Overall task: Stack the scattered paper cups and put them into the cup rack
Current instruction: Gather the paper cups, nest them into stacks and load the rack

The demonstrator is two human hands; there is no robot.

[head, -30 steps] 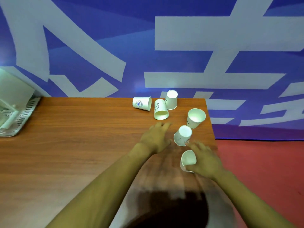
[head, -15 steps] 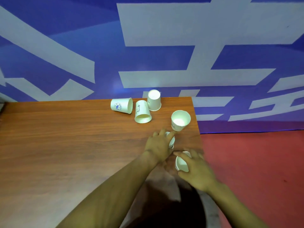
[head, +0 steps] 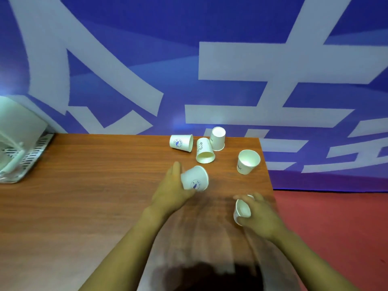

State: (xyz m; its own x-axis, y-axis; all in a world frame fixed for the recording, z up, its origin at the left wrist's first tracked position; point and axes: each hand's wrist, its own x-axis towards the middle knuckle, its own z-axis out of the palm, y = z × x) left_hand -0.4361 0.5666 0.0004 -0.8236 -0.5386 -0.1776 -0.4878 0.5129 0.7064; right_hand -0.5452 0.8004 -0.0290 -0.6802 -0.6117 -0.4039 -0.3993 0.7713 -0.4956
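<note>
Paper cup (head: 194, 181) lies tilted in the left hand (head: 171, 191)'s grasp, while the right hand (head: 259, 214) clasps another cup (head: 242, 211).

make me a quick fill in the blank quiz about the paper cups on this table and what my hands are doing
1. The left hand grips a paper cup; the right hand grips ____ cup.
2. ____ loose cups lie on the wooden table beyond the hands.
3. The white rack stands at the table's far ____ corner.

Missing words: one; four; left
</note>
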